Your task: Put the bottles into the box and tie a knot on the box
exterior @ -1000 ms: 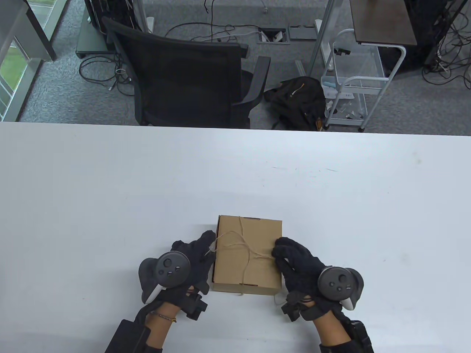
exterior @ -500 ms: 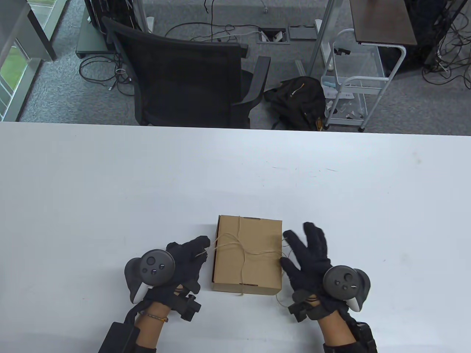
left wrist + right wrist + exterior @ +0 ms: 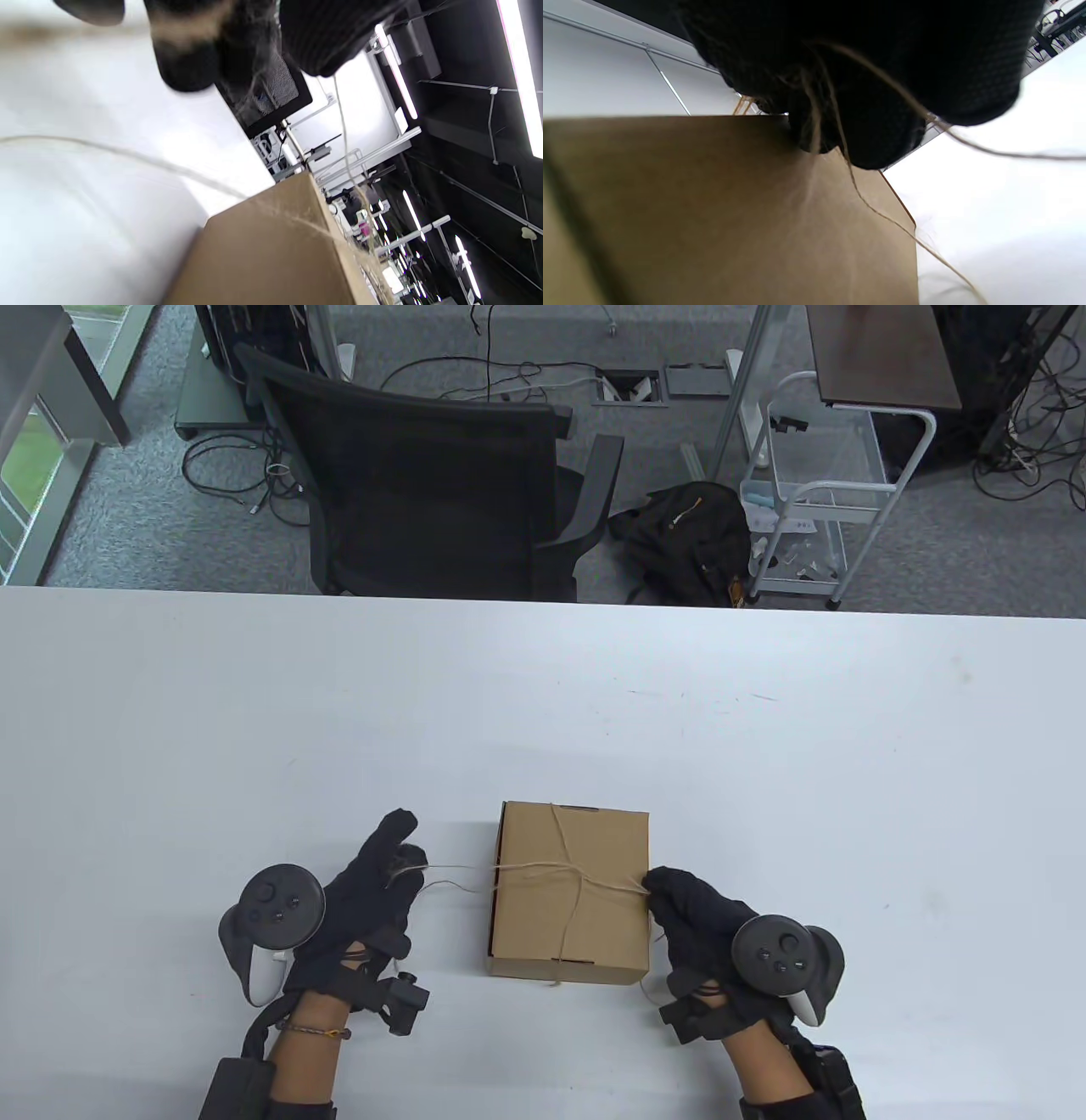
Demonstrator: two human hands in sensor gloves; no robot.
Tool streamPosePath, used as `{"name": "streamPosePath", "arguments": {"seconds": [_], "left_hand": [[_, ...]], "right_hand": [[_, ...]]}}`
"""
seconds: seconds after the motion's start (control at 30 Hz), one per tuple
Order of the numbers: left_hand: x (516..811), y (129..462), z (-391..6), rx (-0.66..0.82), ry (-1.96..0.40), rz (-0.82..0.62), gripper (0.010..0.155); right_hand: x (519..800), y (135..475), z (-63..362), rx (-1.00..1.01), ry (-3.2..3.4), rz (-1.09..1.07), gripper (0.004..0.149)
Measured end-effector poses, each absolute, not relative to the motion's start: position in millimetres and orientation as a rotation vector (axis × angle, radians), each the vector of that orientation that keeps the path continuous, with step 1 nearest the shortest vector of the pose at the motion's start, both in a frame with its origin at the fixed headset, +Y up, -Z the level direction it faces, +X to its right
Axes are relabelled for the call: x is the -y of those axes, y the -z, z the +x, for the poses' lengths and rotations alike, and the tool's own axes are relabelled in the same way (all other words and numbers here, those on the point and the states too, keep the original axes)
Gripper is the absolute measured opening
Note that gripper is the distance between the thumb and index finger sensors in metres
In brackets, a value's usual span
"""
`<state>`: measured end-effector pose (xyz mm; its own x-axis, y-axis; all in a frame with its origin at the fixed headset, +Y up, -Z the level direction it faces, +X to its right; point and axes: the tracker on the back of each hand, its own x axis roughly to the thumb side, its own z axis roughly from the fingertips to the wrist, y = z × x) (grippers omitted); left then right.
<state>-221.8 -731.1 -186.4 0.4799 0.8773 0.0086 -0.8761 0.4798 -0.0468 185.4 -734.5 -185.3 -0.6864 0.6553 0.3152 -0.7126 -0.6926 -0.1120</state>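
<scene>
Overhead, both hands pinching twine (image 3: 543, 872) ends across closed box (image 3: 570, 933); right wrist view, fingers (image 3: 865, 127) gripping strand

- A closed cardboard box (image 3: 570, 895) is sitting on the white table (image 3: 254, 712), near its front edge.
- Twine (image 3: 560, 875) is running across the lid both ways, crossing near the middle.
- The left hand (image 3: 361, 899) is hovering well left of the box, pinching a twine end that is stretching back to the box.
- The right hand (image 3: 700, 920) is touching the box's right edge, fingers curling on the twine there.
- A loose twine tail is lying on the table by the box's front right corner.
- A black chair (image 3: 424, 475), a bag (image 3: 683, 538) and a cart (image 3: 819, 487) are standing on the floor beyond the table.
</scene>
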Motion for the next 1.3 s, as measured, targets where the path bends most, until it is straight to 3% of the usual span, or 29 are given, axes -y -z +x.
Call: {"name": "streamPosePath", "arguments": {"seconds": [0.13, 0.23, 0.37, 0.43, 0.5, 0.63, 0.77, 0.87, 1.0, 1.3], "left_hand": [[738, 192, -213, 0.202, -1.348, -0.098, 0.046], [737, 194, -200, 0.215, -1.311, -0.134, 0.034], [732, 191, -185, 0.108, -0.877, -0.006, 0.037], [734, 192, -174, 0.154, -0.714, -0.028, 0.041], [739, 192, -167, 0.196, -0.708, -0.071, 0.058], [745, 192, -152, 0.122, -0.804, -0.088, 0.072], [731, 186, -143, 0.125, -0.703, -0.007, 0.046], [727, 185, -146, 0.204, -0.679, 0.029, 0.044], [720, 185, -176, 0.2, -1.031, 0.034, 0.043], [739, 192, -234, 0.262, -1.767, -0.043, 0.043]], "right_hand": [[736, 185, 185, 0.267, -2.326, 0.324, 0.039], [737, 186, 186, 0.251, -2.308, 0.326, 0.039], [737, 186, 186, 0.248, -2.312, 0.33, 0.039], [737, 186, 186, 0.249, -2.311, 0.33, 0.039], [738, 186, 185, 0.243, -2.318, 0.335, 0.039], [739, 186, 182, 0.213, -2.305, 0.358, 0.039], [738, 187, 183, 0.217, -2.314, 0.346, 0.039], [738, 186, 187, 0.246, -2.325, 0.341, 0.039], [736, 186, 191, 0.273, -2.334, 0.319, 0.039], [736, 186, 195, 0.258, -2.363, 0.284, 0.04]]}}
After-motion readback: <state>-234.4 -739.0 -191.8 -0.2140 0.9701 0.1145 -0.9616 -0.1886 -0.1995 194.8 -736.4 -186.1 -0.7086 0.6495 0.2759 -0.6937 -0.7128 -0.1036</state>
